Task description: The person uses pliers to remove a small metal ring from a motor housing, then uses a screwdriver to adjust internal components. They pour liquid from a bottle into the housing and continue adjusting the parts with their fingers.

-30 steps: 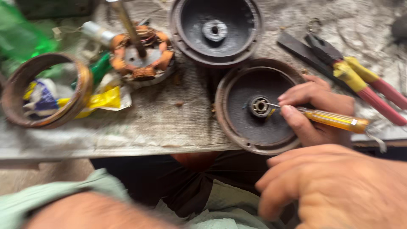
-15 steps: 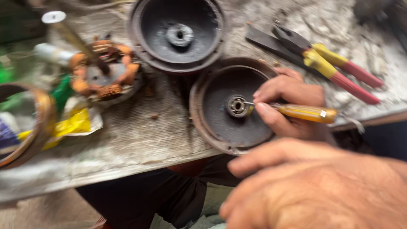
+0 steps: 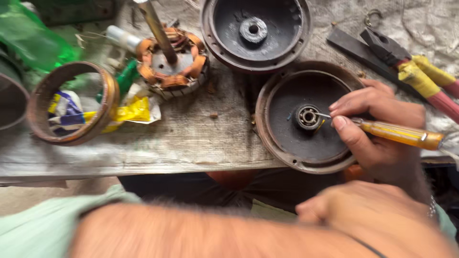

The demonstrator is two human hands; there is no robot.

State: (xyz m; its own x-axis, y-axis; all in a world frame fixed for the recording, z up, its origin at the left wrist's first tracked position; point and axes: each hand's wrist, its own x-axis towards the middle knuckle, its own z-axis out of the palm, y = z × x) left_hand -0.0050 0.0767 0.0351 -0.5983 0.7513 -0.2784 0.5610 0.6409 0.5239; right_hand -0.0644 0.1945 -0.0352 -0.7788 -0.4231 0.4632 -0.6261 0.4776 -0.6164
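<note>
Bench count: covers, rings, tools and hands

Two round dark motor covers point(image 3: 306, 117) point(image 3: 256, 31), each with one bearing; one copper-wound coil block point(image 3: 173, 64) with a shaft; one rusty ring point(image 3: 71, 102) in full and part of another at the left edge; one yellow-handled screwdriver point(image 3: 397, 134); one pair of pliers point(image 3: 411, 69); two hands point(image 3: 377, 129) point(image 3: 363, 210).

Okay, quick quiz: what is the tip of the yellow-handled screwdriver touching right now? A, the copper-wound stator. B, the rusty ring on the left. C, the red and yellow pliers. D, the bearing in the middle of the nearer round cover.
D: the right hand holds the yellow-handled screwdriver with its tip at the bearing in the centre of the nearer round cover.
</note>
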